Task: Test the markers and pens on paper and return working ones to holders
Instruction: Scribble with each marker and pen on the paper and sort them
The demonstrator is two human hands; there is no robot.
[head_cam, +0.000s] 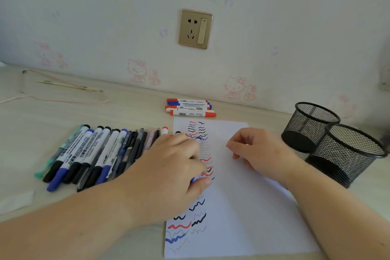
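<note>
Markers bunched under the clutching left hand run away from the person; loosely curled, apparently empty right hand lies nearer the holders.

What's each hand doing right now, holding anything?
Left hand: closed over several markers on the paper.
Right hand: loosely curled on the paper; contents cannot be told.

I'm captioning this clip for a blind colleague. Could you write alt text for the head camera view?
A person's left hand gathers several markers over a sheet of paper covered in red, blue and black test squiggles, while the right hand rests on the sheet. A row of markers and pens lies to the left, two black mesh holders stand to the right.
</note>
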